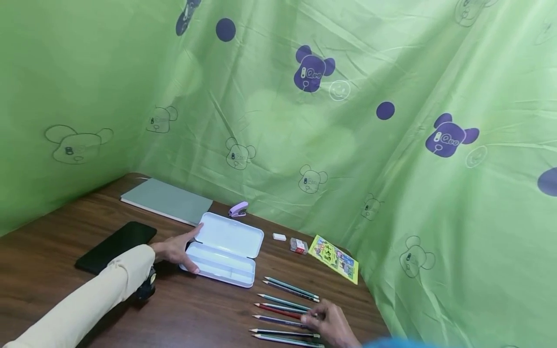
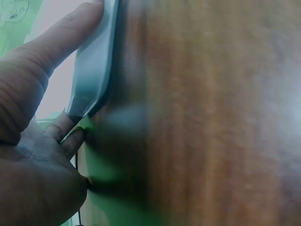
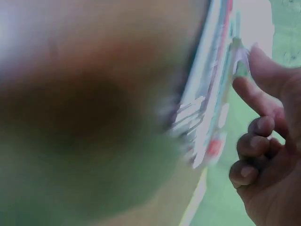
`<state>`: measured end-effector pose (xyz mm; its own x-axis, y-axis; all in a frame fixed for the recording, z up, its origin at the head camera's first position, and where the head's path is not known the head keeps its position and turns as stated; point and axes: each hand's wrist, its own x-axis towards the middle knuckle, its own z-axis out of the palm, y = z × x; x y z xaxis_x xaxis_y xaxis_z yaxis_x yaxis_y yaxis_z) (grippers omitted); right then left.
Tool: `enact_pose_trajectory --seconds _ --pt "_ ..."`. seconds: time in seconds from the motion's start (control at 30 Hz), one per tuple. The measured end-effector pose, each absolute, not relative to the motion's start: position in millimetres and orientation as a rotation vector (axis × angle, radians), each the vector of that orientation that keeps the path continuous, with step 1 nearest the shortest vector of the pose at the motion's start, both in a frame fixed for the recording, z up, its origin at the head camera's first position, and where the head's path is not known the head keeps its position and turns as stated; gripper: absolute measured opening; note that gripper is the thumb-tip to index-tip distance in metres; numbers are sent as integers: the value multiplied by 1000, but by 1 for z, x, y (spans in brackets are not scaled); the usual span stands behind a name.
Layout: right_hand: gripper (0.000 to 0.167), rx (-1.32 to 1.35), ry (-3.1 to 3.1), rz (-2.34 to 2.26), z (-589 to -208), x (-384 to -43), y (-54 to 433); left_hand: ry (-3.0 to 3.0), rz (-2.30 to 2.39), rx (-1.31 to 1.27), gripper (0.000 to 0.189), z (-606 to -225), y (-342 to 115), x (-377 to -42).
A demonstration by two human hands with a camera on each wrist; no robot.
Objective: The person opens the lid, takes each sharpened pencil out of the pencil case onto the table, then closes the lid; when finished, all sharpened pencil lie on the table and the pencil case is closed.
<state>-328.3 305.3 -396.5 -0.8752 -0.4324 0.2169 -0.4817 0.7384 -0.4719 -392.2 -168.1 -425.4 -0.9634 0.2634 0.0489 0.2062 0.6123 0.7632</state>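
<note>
A white pencil case (image 1: 222,263) lies with its lid (image 1: 230,235) raised back, its compartments facing up. My left hand (image 1: 176,251) holds its left end, thumb at the front side and fingers reaching to the lid. In the left wrist view that thumb lies along the wall of the case (image 2: 94,70). Several pencils (image 1: 285,319) lie roughly side by side, tips to the left. Over their right ends is my right hand (image 1: 330,324). In the right wrist view its thumb (image 3: 268,66) and index finger stand apart, with nothing gripped between them, and the other fingers are curled.
A grey-green notebook (image 1: 167,200) and a flat black object (image 1: 116,247) lie on the left. Behind the case stands a lilac stapler (image 1: 238,209). A white eraser (image 1: 279,237), a small clear packet (image 1: 299,246) and a yellow booklet (image 1: 334,258) line the back right. A green curtain hangs behind.
</note>
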Motion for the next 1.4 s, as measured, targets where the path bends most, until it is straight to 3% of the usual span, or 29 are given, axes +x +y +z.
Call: enact_pose_trajectory --seconds 0.2,0.33,0.6,0.83,1.1,1.4 --pt "27 905 -2627 638 -369 -384 225 2821 1329 349 141 -432 -169 -387" --pt "37 987 -2608 460 -359 -420 173 2840 1292 287 141 -432 -165 -383" --pt "52 831 -2922 322 -357 -452 116 2837 1332 232 143 -435 -150 -383" --pt "50 799 -2859 384 -356 -445 105 2857 1324 211 143 -436 -155 -382" --pt "21 1125 -2550 47 -383 -402 113 2978 1241 352 138 -434 -160 -377" --pt "71 994 -2826 -211 -418 -380 101 3003 1153 428 139 -433 -163 -377"
